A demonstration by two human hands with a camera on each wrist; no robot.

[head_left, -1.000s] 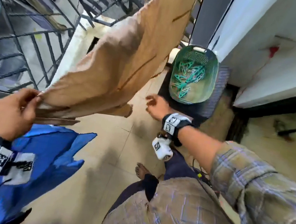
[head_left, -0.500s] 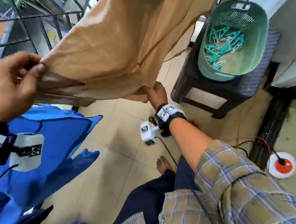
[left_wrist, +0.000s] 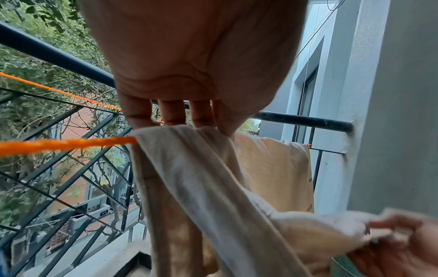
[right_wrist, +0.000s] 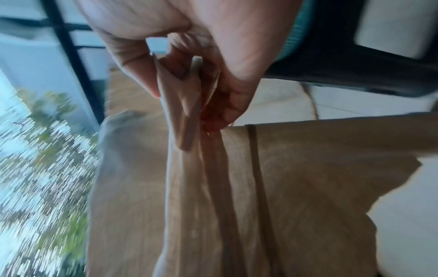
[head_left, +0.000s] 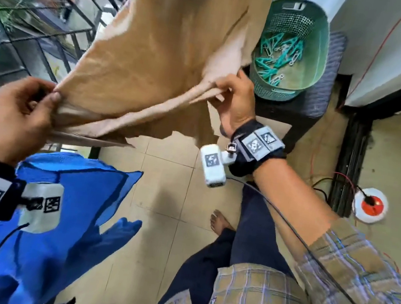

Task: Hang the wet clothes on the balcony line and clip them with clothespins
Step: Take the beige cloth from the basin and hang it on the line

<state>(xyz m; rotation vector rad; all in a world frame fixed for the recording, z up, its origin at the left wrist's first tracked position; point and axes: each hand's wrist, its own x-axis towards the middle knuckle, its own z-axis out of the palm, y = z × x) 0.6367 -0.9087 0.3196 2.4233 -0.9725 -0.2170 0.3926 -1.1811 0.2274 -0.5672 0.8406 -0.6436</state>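
A tan cloth (head_left: 155, 47) hangs from above and spreads between my two hands. My left hand (head_left: 15, 117) pinches its lower left corner near the railing. My right hand (head_left: 234, 99) grips the opposite corner, the folded edge bunched in its fingers (right_wrist: 213, 105). In the left wrist view the cloth (left_wrist: 201, 178) drapes over an orange line (left_wrist: 66, 144) just below my left hand (left_wrist: 180, 120). A green basket (head_left: 311, 59) holding several teal clothespins (head_left: 277, 56) sits on a dark stool behind my right hand.
A blue garment (head_left: 56, 228) hangs at lower left under my left wrist. The black metal railing (head_left: 42, 29) closes the left side. The dark stool (head_left: 308, 108) stands by the white wall; a red and white disc (head_left: 369, 203) with cables lies on the tiled floor.
My right hand moved from the stool side to the cloth and took hold of its right corner, lifting it. My left hand kept its pinch on the other corner.
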